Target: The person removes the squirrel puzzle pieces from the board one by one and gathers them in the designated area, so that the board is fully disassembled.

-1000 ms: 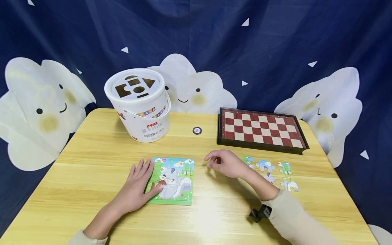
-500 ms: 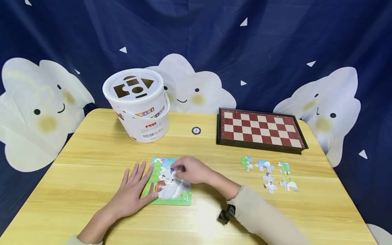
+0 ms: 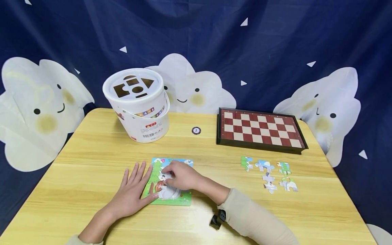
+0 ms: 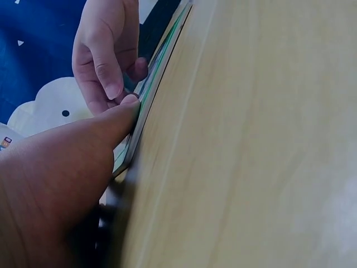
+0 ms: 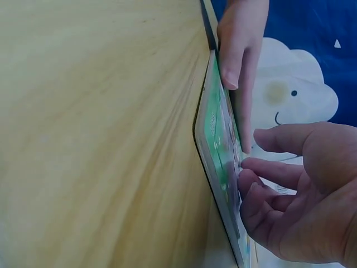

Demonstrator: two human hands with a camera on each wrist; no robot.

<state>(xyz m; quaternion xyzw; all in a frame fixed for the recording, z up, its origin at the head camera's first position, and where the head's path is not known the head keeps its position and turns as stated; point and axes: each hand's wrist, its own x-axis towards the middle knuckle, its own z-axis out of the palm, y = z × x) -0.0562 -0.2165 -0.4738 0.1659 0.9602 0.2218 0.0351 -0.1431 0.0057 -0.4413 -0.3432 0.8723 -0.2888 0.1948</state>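
A square jigsaw puzzle [image 3: 169,194] with a grey squirrel picture lies flat in a green-edged tray on the table. My left hand [image 3: 131,190] rests at its left side, fingers spread, the thumb over the lower left edge. Across the picture's middle reaches my right hand [image 3: 183,177], hiding part of the squirrel. In the right wrist view the thumb [image 5: 270,138] stands apart from the index finger, whose tip touches the puzzle's face. The other fingers of that hand are bent, and nothing shows between them.
Several loose jigsaw pieces [image 3: 269,183] lie to the right. Behind them sits a red-and-white chessboard [image 3: 260,131] in a black case. A white bucket [image 3: 144,115] with shaped holes in its lid stands back left, and a small dark round disc [image 3: 196,130] lies nearby.
My right hand has come left from beside the loose pieces to the puzzle, then slid farther left over the squirrel. My left hand has stayed at the puzzle's left edge.
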